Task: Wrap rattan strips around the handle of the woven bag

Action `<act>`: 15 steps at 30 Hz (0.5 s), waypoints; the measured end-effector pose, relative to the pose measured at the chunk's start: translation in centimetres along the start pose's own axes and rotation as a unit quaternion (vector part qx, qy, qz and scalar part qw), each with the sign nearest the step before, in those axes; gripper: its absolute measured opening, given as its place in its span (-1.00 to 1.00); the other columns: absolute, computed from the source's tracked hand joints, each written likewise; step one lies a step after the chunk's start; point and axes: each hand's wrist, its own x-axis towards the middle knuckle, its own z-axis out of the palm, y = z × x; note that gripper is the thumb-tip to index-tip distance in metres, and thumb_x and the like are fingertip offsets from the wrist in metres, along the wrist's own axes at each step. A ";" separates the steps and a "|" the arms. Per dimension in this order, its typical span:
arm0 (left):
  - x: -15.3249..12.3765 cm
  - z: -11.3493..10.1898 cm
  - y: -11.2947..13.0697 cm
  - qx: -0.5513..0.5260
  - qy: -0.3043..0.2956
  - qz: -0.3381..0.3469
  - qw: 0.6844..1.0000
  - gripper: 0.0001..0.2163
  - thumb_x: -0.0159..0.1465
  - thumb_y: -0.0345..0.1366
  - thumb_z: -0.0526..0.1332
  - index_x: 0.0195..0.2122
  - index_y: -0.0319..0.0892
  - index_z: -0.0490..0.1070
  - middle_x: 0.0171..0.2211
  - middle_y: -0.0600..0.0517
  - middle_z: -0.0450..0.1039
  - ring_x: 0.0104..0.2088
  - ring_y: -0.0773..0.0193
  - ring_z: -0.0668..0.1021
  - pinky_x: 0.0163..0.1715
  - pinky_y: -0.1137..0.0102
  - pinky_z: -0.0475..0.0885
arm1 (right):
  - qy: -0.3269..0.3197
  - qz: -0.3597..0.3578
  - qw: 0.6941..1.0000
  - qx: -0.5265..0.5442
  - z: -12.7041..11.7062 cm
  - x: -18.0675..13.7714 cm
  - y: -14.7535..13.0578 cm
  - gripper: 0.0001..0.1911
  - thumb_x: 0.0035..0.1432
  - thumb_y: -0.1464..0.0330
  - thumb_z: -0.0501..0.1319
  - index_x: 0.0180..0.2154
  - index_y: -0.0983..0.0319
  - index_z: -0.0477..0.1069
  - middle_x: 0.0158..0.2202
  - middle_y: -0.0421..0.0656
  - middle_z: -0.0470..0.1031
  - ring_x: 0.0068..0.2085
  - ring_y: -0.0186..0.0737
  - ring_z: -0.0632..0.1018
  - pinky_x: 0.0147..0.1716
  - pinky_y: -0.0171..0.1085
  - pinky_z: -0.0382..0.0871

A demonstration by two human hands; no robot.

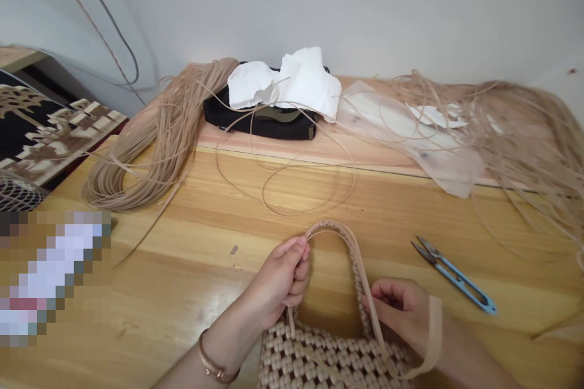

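A woven beige bag (314, 358) stands at the bottom of the head view, its arched handle (353, 249) rising above the weave. My left hand (287, 273) is closed around the left side of the handle near its top. On the right side, my right hand (396, 301) pinches the handle and a flat strip running alongside it. A loose beige strip (435, 334) curls up from the bag's right edge across my right wrist. Blue-handled thread snips (460, 279) lie on the table to the right of my right hand.
A thick coil of beige cord (150, 146) lies at the back left. Crumpled white paper (310, 82) rests on a black pouch (278, 121). Behind on the right are a clear plastic bag (410, 134) and tangled cord (533, 127). Loops of thin cord cross the wooden table (182, 292).
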 end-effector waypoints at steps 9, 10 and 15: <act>0.1 -0.1 0.0 -0.002 -0.003 0.001 1.000 -0.75 0.34 -0.21 -0.06 -0.48 -0.14 0.08 -0.71 0.26 -0.04 -0.74 0.55 -0.11 -0.85 0.66 -0.19 | 0.012 -0.017 0.999 -0.043 -0.2 0.4 -0.1 -0.76 -0.01 0.23 0.16 -0.54 0.27 0.28 -0.62 -0.28 0.23 -0.56 -0.40 0.24 -0.58 -0.39 0.05; 0.1 0.0 0.0 -0.002 -0.002 0.002 1.000 -0.75 0.34 -0.21 -0.06 -0.48 -0.14 0.08 -0.71 0.26 -0.04 -0.74 0.55 -0.11 -0.85 0.66 -0.19 | 0.015 -0.025 0.997 -0.068 -0.4 0.4 -0.6 -0.76 0.00 0.23 0.16 -0.54 0.26 0.29 -0.62 -0.26 0.25 -0.55 -0.38 0.26 -0.57 -0.39 0.07; 0.1 0.2 0.0 -0.001 0.004 -0.005 1.000 -0.75 0.34 -0.21 -0.07 -0.48 -0.14 0.07 -0.72 0.27 -0.05 -0.75 0.54 -0.12 -0.85 0.65 -0.21 | 0.147 -0.068 0.950 -0.266 -1.2 1.5 -4.5 -0.78 0.06 0.23 0.15 -0.49 0.25 0.35 -0.54 -0.18 0.39 -0.48 -0.26 0.37 -0.50 -0.33 0.10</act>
